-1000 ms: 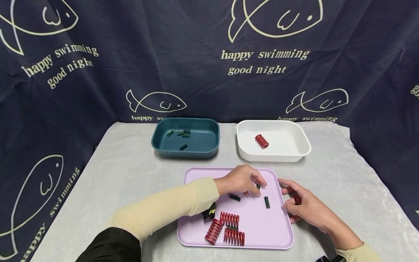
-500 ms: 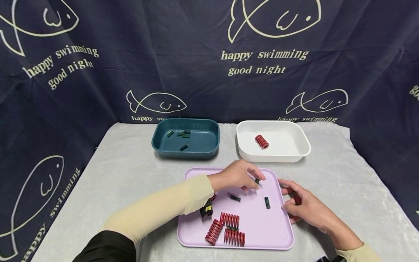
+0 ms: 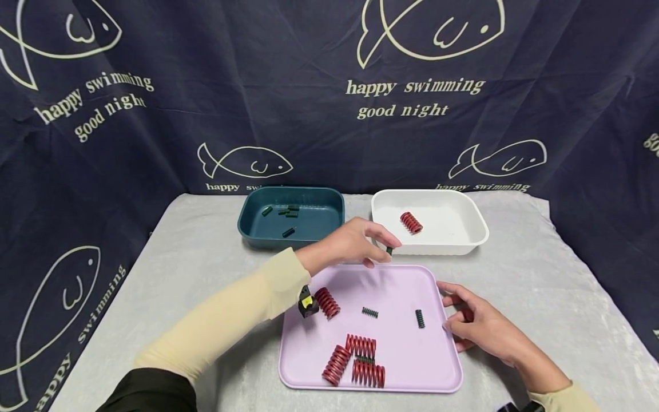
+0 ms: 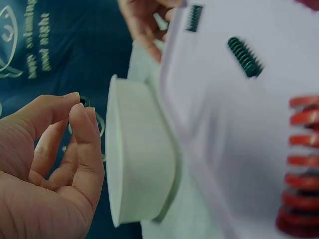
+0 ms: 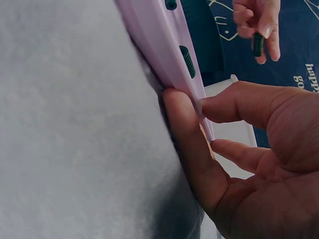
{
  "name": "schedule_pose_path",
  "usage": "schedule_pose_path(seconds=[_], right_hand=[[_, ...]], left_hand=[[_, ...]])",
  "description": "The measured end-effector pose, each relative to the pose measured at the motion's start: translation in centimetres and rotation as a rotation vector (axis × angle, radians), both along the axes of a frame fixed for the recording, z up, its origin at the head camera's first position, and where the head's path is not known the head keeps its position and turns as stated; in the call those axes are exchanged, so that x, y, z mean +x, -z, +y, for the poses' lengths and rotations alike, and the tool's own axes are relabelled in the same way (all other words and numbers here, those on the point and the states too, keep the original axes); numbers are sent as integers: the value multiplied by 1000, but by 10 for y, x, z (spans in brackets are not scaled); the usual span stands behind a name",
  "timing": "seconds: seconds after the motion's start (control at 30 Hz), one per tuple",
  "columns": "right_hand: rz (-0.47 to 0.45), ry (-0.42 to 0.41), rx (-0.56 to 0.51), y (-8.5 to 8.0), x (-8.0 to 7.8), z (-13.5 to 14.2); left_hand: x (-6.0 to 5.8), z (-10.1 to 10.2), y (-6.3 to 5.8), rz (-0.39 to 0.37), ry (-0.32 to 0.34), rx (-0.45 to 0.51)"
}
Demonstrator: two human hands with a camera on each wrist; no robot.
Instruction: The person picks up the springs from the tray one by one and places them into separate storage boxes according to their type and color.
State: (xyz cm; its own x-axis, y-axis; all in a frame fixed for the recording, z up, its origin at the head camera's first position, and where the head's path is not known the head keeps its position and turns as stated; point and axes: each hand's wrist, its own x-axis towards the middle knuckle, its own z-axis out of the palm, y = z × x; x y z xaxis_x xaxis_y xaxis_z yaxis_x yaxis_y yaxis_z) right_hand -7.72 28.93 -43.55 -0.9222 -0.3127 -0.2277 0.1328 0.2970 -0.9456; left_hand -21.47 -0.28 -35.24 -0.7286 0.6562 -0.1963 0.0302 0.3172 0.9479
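Left hand (image 3: 350, 243) has a small dark green coil spring (image 5: 257, 46) pinched between thumb and finger, and it's clean off the tray now. Half a second ago it was low over the far part of the rounded lilac plastic tray (image 3: 407, 357); now it's past the far rim, up near the front wall of the white plastic tub (image 3: 443, 249). So the picking-up bit looks done for that piece, but it isn't in either tub yet. With the arm swung away, you can also properly see a fat red coil spring (image 3: 327, 303) that the cream sleeve (image 3: 221, 320) was mostly hiding. Right hand (image 3: 479, 323) hasn't budged, fingers curled on the tray's right edge, which I reckon keeps it steady. Left on the tray that I can spot: three little green springs, one (image 3: 369, 312) mid-tray, one (image 3: 420, 319) near the right edge and one (image 3: 365, 359) wedged between two red ones, plus four reds in all. The dark teal plastic tub (image 3: 278, 243) has several small green ones, the white one a single red spring (image 3: 411, 222).
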Motion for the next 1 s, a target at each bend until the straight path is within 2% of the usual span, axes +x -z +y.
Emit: schedule_pose_path(seconds=[0.27, 0.57, 0.73, 1.0], right_hand=[[17, -4, -5, 0, 1, 1], [23, -8, -12, 1, 1, 2], [29, -9, -13, 1, 1, 2], [34, -6, -9, 0, 2, 1]], left_hand=[[-17, -27, -16, -3, -63, 8], [-32, -57, -24, 8, -167, 12], [-45, -76, -21, -2, -223, 2], [-64, -107, -8, -54, -310, -19]])
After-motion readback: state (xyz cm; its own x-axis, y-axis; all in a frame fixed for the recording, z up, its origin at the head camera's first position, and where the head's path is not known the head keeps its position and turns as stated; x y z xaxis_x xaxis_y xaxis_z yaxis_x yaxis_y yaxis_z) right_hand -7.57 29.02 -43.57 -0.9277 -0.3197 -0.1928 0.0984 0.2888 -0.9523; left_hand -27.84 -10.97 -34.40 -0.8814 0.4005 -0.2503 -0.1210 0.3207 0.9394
